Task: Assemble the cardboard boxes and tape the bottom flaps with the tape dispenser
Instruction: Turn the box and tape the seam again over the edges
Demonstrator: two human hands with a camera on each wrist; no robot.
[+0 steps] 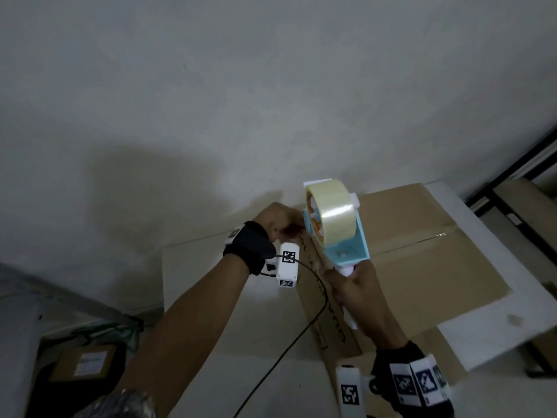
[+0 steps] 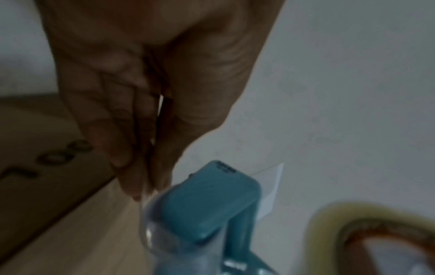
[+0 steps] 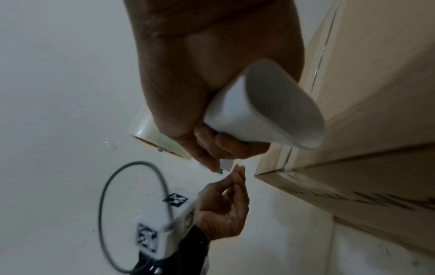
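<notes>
Tape dispenser held at the near-left corner of the cardboard box; tape end pinched.

The right hand (image 1: 358,292) is wrapped round the white handle of the tape dispenser (image 1: 334,224), a blue frame carrying a roll of clear tape, lifted over the left edge of the cardboard box (image 1: 422,251). The box sits on a white table (image 1: 470,218), flaps folded flat, a clear tape strip already along the centre seam. The left hand (image 1: 278,220) is just beside the dispenser's front end, fingertips (image 2: 132,188) pressed together on the loose clear tape end. A black cable (image 1: 304,330) trails from the left wrist camera.
</notes>
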